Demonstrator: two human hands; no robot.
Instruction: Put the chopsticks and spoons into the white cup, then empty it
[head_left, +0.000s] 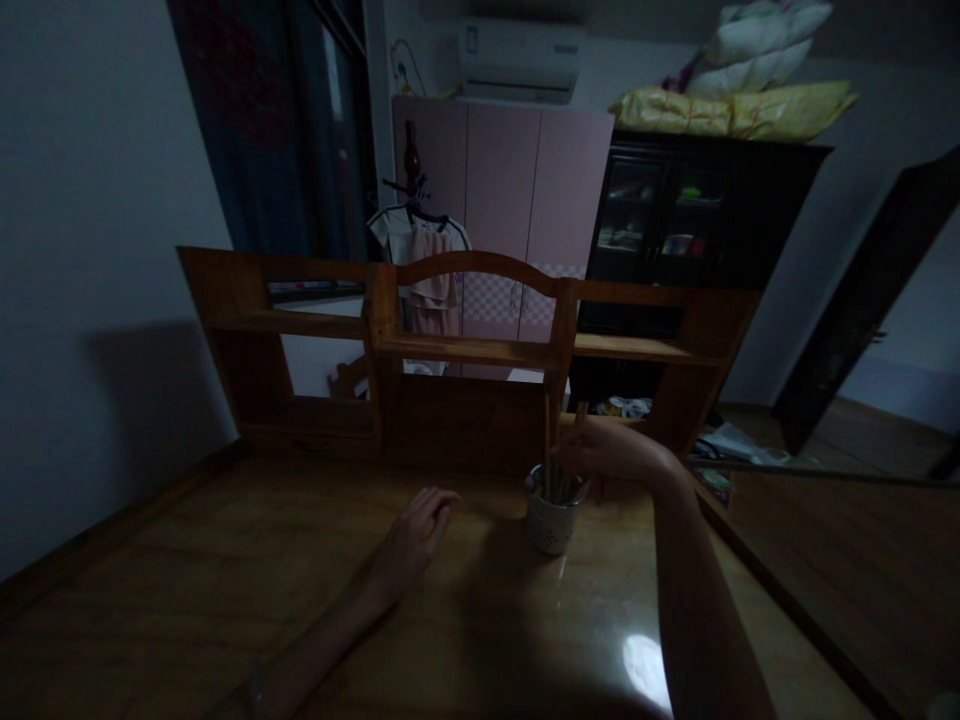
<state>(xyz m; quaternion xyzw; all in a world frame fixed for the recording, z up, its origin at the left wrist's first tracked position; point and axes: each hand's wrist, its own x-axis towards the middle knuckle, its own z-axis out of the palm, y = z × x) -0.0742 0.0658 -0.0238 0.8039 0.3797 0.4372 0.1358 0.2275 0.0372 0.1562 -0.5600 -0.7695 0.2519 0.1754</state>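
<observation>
A pale cup (551, 525) with dark markings stands upright on the wooden desktop (300, 530). Several thin wooden sticks (547, 450), which look like chopsticks, lean inside it. My right hand (589, 447) is over the cup's right rim, bent down at the wrist. Its fingers are closed around a stick whose tip shows above the hand; the fingertips are partly hidden in the gloom. To the left of the cup, my left hand (420, 525) lies on the desktop, fingers stretched and thumb apart, holding nothing.
A low wooden shelf unit (480, 350) lines the desk's back edge. Beyond it are a pink wardrobe (499, 170), a dark cabinet (705, 215) and a rack with hanging clothes (427, 260). A wall (90, 260) closes the left side. The room is dim.
</observation>
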